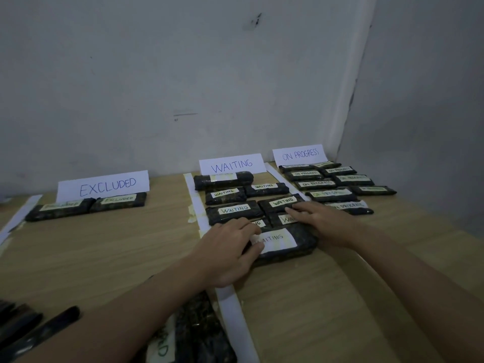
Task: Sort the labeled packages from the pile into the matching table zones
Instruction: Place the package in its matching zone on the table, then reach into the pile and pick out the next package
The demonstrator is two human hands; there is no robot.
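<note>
A dark package with a white WAITING label (pixel 281 242) lies at the near end of the WAITING zone, behind the WAITING sign (pixel 231 163). My left hand (pixel 230 250) rests on its left end, fingers loosely bent and thumb on the label. My right hand (pixel 324 224) lies flat over its right end, straight fingers reaching across the WAITING packages (pixel 235 209) behind it. Two packages (pixel 86 205) sit under the EXCLUDED sign (pixel 104 186). Several fill the zone (pixel 330 183) under the ON PROGRESS sign (pixel 300 154). One dark package of the pile (pixel 196 334) lies below my left forearm.
White tape strips (pixel 235 310) divide the wooden table (pixel 104 252) into zones. Black markers (pixel 39 334) lie at the near left corner. A grey wall stands right behind the signs and along the right side. The table's right edge runs diagonally past my right arm.
</note>
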